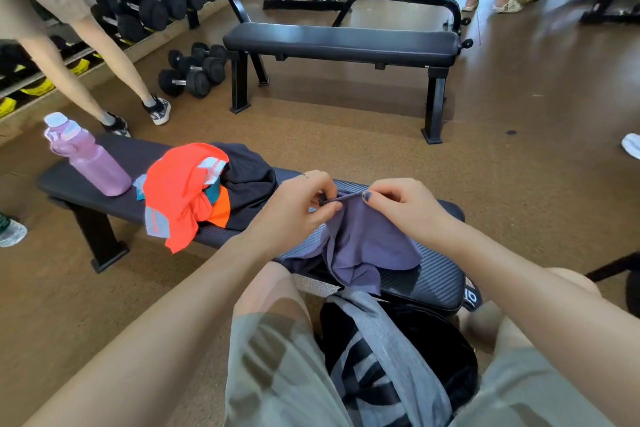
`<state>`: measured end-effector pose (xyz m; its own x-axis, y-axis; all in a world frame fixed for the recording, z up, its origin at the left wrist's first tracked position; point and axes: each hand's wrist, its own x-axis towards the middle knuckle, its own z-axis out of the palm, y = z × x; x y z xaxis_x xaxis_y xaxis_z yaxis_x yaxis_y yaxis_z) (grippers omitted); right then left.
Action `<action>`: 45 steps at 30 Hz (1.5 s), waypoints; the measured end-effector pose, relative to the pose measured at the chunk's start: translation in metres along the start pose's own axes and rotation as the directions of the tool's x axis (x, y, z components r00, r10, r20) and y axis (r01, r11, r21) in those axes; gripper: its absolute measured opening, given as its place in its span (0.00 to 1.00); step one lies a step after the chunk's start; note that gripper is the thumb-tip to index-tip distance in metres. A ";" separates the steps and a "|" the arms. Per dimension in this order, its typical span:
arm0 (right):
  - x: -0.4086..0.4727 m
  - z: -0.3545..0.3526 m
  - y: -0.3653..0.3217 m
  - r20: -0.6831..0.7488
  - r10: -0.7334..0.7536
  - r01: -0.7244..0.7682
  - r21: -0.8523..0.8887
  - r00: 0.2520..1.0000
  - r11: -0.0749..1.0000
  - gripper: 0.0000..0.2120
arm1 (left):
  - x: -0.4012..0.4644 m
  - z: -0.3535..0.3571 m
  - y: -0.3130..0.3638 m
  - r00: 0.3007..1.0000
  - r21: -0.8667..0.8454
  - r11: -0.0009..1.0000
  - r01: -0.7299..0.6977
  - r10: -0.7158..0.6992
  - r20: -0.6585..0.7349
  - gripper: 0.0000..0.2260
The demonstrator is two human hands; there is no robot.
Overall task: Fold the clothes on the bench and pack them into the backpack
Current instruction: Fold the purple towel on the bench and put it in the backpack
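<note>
Purple garment (360, 243), soft and limp, is pinched along its hem at frame centre by left hand (298, 204) and right hand (401, 208); corner grips are advised.

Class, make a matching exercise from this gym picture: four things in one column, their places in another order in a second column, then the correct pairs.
Things
1. purple garment
2. pink bottle
3. orange shirt
4. backpack

Places
A. standing at the left end of the bench
B. on the floor between the person's knees
C. pinched by the left hand and the right hand
D. heaped mid-bench beside dark clothing

Pairs: 1-C, 2-A, 3-D, 4-B
</note>
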<state>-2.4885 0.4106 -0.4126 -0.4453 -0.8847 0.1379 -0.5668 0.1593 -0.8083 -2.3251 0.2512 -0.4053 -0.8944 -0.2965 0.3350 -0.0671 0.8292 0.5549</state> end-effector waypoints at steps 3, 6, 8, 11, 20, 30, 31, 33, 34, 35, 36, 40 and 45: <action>-0.001 -0.003 0.000 -0.026 0.023 -0.024 -0.045 0.999 0.999 0.14 | -0.002 0.000 0.002 0.998 -0.066 0.996 0.055 -0.057 -0.027 0.10; -0.001 -0.006 0.001 -0.040 0.040 -0.044 -0.089 0.998 0.995 0.09 | -0.001 0.000 0.010 0.993 -0.143 0.985 0.100 -0.108 -0.054 0.08; -0.002 -0.008 0.000 -0.031 0.035 -0.038 -0.110 0.999 0.993 0.09 | 0.000 0.000 0.016 0.990 -0.181 0.977 0.115 -0.128 -0.058 0.07; -0.003 -0.010 -0.003 -0.044 0.023 -0.026 -0.079 0.999 0.997 0.04 | 0.002 -0.001 0.023 0.988 -0.242 0.963 0.119 -0.140 -0.070 0.07; -0.001 -0.007 -0.024 0.096 -0.004 -0.020 0.247 0.995 0.969 0.12 | 0.008 0.002 0.039 0.984 -0.336 0.935 0.114 -0.154 -0.092 0.13; 0.001 -0.013 -0.024 -0.005 -0.003 0.004 0.195 1.000 0.981 0.03 | 0.003 0.009 0.036 0.969 -0.462 0.867 0.187 -0.241 -0.060 0.08; 0.002 -0.013 -0.025 -0.005 -0.018 0.018 0.183 1.000 0.983 0.02 | 0.004 0.008 0.037 0.970 -0.443 0.879 0.177 -0.232 -0.073 0.08; 0.004 -0.013 -0.028 -0.016 -0.052 0.054 0.145 0.999 0.988 0.01 | 0.006 0.008 0.038 0.973 -0.421 0.893 0.157 -0.212 -0.086 0.08; 0.005 -0.013 -0.029 -0.027 -0.066 0.069 0.122 0.997 0.990 0.02 | 0.006 0.008 0.039 0.975 -0.419 0.895 0.151 -0.206 -0.089 0.08; 0.005 -0.013 -0.030 -0.040 -0.074 0.078 0.107 0.996 0.991 0.02 | 0.006 0.008 0.039 0.975 -0.418 0.896 0.147 -0.202 -0.088 0.08; 0.005 -0.014 -0.030 -0.055 -0.073 0.078 0.097 0.996 0.992 0.03 | 0.006 0.009 0.039 0.977 -0.415 0.898 0.146 -0.198 -0.083 0.08; 0.005 -0.012 -0.029 -0.111 -0.062 0.071 0.077 0.992 0.995 0.04 | -0.001 0.015 0.040 0.983 -0.361 0.922 0.142 -0.174 -0.057 0.08; 0.002 -0.013 -0.029 -0.080 -0.128 0.125 -0.040 0.989 0.991 0.03 | 0.001 0.019 0.040 0.963 -0.361 0.915 0.182 -0.241 -0.125 0.09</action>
<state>-2.4819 0.4103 -0.3814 -0.4231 -0.8600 0.2853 -0.6451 0.0648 -0.7613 -2.3371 0.2930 -0.3970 -0.7896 -0.5440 0.2839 -0.0643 0.5334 0.8434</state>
